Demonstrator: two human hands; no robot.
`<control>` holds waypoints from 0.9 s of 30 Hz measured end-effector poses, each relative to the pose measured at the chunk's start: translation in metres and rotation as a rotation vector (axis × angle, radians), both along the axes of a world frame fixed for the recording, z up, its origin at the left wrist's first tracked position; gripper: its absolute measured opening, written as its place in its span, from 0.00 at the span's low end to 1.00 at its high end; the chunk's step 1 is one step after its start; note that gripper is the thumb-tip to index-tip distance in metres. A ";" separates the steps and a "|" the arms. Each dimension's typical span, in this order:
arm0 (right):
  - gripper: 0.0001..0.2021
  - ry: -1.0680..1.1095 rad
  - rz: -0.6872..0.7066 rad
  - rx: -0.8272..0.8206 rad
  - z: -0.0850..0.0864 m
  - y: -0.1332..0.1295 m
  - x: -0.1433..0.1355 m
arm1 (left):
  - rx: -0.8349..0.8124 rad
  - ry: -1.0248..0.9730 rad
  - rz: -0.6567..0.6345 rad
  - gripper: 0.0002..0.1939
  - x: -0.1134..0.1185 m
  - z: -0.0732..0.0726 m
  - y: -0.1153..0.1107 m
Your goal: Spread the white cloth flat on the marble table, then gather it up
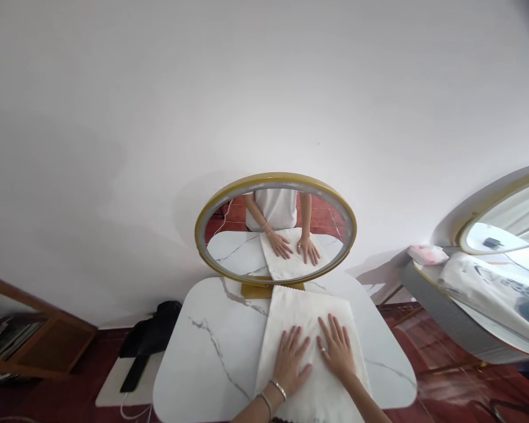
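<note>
A cream-white cloth [311, 308] with a finely notched edge lies flat on the white marbled table [203, 352]. My left hand [291, 362] rests palm down on its left half, fingers spread, with two silver bracelets at the wrist. On the right half my right hand [336, 351] also lies flat, fingers apart, a ring on one finger. Neither hand grips the cloth. Behind the cloth's far edge stands a round gold-rimmed mirror [275, 181] on a gold base [255, 291]; both hands and the cloth are reflected in it.
At the right, a grey-sided table [458, 329] carries a printed white cloth [489, 282], a pink-white packet [427, 254] and another round mirror [502, 211]. A black bag [152, 332] sits low at the left, near a wooden shelf [48, 346]. The wall is close behind the mirror.
</note>
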State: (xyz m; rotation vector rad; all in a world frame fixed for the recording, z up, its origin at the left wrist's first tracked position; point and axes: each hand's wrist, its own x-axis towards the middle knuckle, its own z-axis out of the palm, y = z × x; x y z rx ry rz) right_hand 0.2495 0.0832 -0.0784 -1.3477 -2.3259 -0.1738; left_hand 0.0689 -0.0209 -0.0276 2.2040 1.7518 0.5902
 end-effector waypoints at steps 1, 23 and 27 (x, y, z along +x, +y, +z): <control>0.29 0.003 0.020 0.002 0.000 -0.003 -0.010 | 0.004 0.008 0.010 0.34 -0.009 0.001 -0.004; 0.28 0.151 0.287 -0.215 0.013 -0.113 -0.242 | -0.004 0.097 0.748 0.26 -0.218 0.008 -0.096; 0.31 0.112 0.380 -0.109 0.020 -0.097 -0.272 | 0.055 0.150 0.787 0.31 -0.250 -0.002 -0.067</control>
